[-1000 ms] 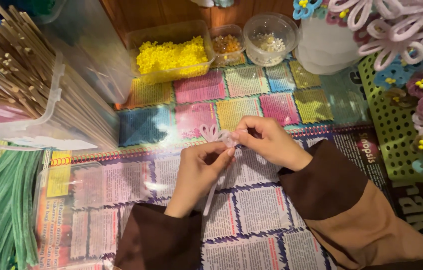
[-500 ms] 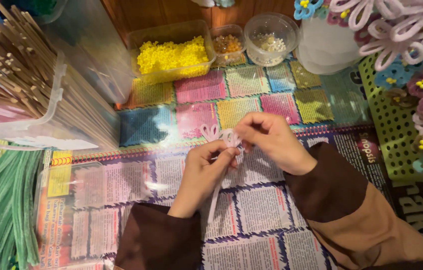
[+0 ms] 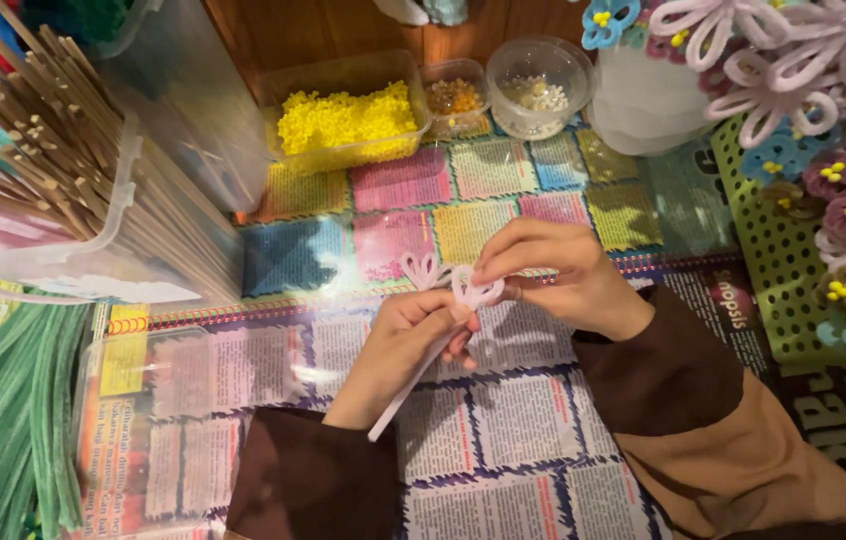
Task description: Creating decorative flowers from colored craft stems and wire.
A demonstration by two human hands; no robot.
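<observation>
Near the middle of the frame, the left hand (image 3: 405,345) and the right hand (image 3: 553,275) meet over the table (image 3: 503,470), which is covered with printed paper; each has its grip pinched on the same pale pink pipe cleaner (image 3: 443,320), whose looped end sits between the fingertips while its straight tail slants down toward the lower left. Along the upper edge stand a tub of yellow beads (image 3: 348,120) and two small round bowls (image 3: 538,85), with wooden sticks (image 3: 53,130) at upper left, green pipe cleaners (image 3: 3,420) at lower left and finished pipe-cleaner flowers (image 3: 833,190) at right.
</observation>
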